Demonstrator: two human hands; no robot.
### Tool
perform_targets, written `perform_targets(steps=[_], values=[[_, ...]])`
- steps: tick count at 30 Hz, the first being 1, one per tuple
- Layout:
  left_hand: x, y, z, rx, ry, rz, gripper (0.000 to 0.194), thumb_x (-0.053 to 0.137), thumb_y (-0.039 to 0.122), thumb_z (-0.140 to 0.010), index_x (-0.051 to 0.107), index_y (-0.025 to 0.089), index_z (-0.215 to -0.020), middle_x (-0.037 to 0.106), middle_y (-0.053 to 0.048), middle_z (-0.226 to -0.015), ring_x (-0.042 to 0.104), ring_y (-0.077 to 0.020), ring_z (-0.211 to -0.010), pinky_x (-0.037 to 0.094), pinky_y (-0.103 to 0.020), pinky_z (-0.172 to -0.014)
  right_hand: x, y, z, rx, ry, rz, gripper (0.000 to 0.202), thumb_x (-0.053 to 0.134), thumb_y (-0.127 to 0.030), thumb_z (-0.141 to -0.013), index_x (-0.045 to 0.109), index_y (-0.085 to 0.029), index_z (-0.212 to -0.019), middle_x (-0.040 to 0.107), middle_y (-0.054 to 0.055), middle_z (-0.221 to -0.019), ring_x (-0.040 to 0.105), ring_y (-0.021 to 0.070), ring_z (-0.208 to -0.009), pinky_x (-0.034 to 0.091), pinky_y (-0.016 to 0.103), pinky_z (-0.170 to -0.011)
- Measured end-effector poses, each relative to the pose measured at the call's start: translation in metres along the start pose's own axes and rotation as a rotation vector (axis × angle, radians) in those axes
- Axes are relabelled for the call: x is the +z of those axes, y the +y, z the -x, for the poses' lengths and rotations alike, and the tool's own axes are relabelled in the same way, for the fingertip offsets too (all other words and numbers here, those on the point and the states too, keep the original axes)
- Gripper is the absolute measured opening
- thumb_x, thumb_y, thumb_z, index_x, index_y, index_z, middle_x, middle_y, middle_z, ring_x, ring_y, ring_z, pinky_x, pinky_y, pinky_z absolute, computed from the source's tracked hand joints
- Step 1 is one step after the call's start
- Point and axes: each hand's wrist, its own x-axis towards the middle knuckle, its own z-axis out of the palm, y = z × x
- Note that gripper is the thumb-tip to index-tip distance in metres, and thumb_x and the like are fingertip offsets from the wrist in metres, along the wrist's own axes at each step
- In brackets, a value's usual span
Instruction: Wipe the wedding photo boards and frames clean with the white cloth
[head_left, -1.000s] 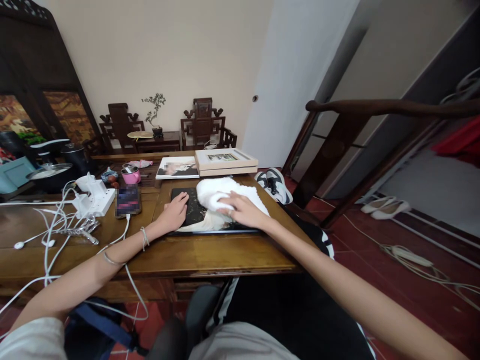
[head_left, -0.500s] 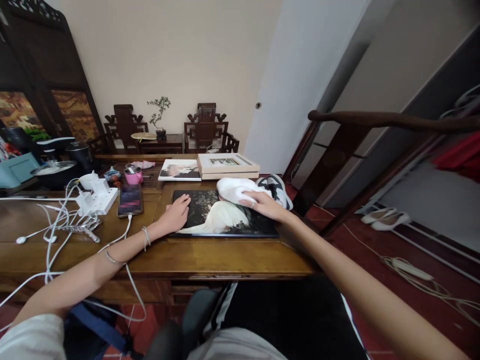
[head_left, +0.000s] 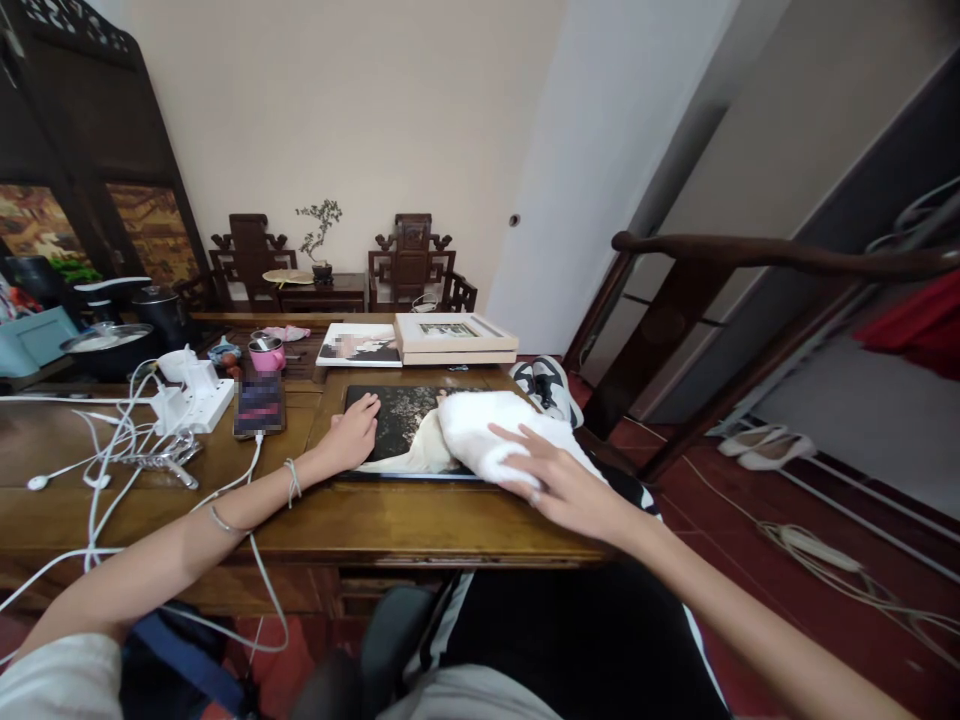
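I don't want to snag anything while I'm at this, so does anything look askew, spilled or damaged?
The white cables look untidy: they tangle around the power strip on the left, and some trail over the table's front edge. I see no spill or damage around the picture panel.

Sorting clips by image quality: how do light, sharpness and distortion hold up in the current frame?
Head view: soft indoor light, with a dull sheen on the wooden desk; the white cloth looks bright, with little texture showing; wide-angle stretch lengthens the right forearm towards the corner; pixelation masks the phone; the top right corner falls dark.
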Motion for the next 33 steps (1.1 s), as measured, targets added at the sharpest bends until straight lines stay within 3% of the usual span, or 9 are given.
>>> perform_targets(steps=[3, 6, 14, 18, 21, 24, 27, 30, 33], values=[[0.001, 0.0, 0.0, 0.003, -0.006, -0.011, 0.048, 0.027, 0.022, -0.095, 0.042, 0.016, -0.14, 0.034, -0.01, -0.152, 0.028, -0.0213, -0.142, 0.028, -0.045, -0.113, -0.007, -0.014, 0.028, -0.065, -0.062, -0.027, 0.022, 0.048, -0.031, -0.09, 0.068, -0.023, -0.092, 0.035, 0.006, -0.152, 0.031, 0.0299, -0.139, 0.019, 0.054, -0.117], [0.002, -0.001, -0.001, 0.005, -0.008, -0.016, 0.048, 0.027, 0.022, -0.095, 0.042, 0.016, -0.14, 0.034, -0.01, -0.152, 0.027, -0.0215, -0.142, 0.027, -0.046, -0.113, -0.013, -0.012, 0.032, -0.097, -0.098, -0.034, 0.025, 0.046, -0.033, -0.091, 0.068, -0.022, -0.089, 0.038, 0.007, -0.15, 0.03, 0.0301, -0.14, 0.02, 0.053, -0.116], [0.0, -0.002, -0.002, 0.01, -0.011, -0.023, 0.047, 0.027, 0.021, -0.095, 0.043, 0.017, -0.139, 0.034, -0.009, -0.152, 0.028, -0.0218, -0.142, 0.029, -0.045, -0.113, -0.003, 0.032, -0.038, 0.045, 0.017, 0.034, 0.032, 0.04, -0.036, -0.094, 0.065, -0.021, -0.107, 0.058, 0.011, -0.133, 0.041, 0.0325, -0.133, 0.034, 0.054, -0.107], [-0.002, 0.0, -0.001, 0.003, -0.024, -0.034, 0.048, 0.027, 0.021, -0.095, 0.042, 0.015, -0.14, 0.034, -0.009, -0.152, 0.026, -0.0205, -0.143, 0.029, -0.042, -0.113, 0.006, 0.029, -0.056, 0.055, 0.05, 0.098, 0.03, 0.04, -0.027, -0.093, 0.064, -0.017, -0.108, 0.063, 0.015, -0.124, 0.04, 0.0336, -0.134, 0.034, 0.057, -0.105], [-0.001, -0.001, -0.002, 0.005, -0.021, -0.034, 0.048, 0.027, 0.021, -0.095, 0.041, 0.014, -0.14, 0.033, -0.01, -0.153, 0.026, -0.0205, -0.143, 0.03, -0.044, -0.113, 0.007, 0.003, -0.038, 0.034, 0.031, 0.105, 0.029, 0.041, -0.023, -0.092, 0.065, -0.017, -0.107, 0.061, 0.016, -0.128, 0.033, 0.0323, -0.138, 0.026, 0.059, -0.11], [0.001, -0.002, -0.003, 0.013, -0.005, -0.029, 0.048, 0.028, 0.021, -0.095, 0.042, 0.013, -0.14, 0.034, -0.01, -0.152, 0.028, -0.0208, -0.142, 0.028, -0.043, -0.113, 0.002, -0.029, -0.007, -0.048, -0.022, 0.029, 0.025, 0.045, -0.022, -0.091, 0.067, -0.02, -0.102, 0.048, 0.013, -0.143, 0.028, 0.028, -0.141, 0.019, 0.056, -0.115], [0.003, -0.004, -0.004, 0.02, 0.0, -0.021, 0.048, 0.028, 0.021, -0.095, 0.043, 0.012, -0.139, 0.035, -0.011, -0.152, 0.028, -0.0213, -0.142, 0.028, -0.043, -0.114, -0.006, -0.045, 0.016, -0.15, -0.112, -0.07, 0.021, 0.048, -0.023, -0.089, 0.068, -0.023, -0.097, 0.041, 0.007, -0.149, 0.025, 0.0261, -0.142, 0.015, 0.053, -0.117], [0.003, -0.005, -0.004, 0.018, -0.003, -0.019, 0.048, 0.028, 0.022, -0.095, 0.043, 0.013, -0.139, 0.034, -0.011, -0.152, 0.028, -0.0217, -0.142, 0.028, -0.044, -0.114, -0.01, -0.035, 0.02, -0.141, -0.15, -0.117, 0.023, 0.047, -0.032, -0.091, 0.069, -0.022, -0.095, 0.038, 0.006, -0.151, 0.027, 0.029, -0.141, 0.019, 0.054, -0.116], [0.004, -0.006, -0.005, 0.027, 0.0, -0.027, 0.048, 0.028, 0.021, -0.095, 0.043, 0.012, -0.139, 0.035, -0.011, -0.152, 0.029, -0.0216, -0.142, 0.027, -0.044, -0.114, -0.009, -0.004, 0.003, -0.003, -0.103, -0.102, 0.032, 0.044, -0.042, -0.093, 0.068, -0.022, -0.101, 0.042, 0.007, -0.148, 0.029, 0.034, -0.14, 0.03, 0.055, -0.11]])
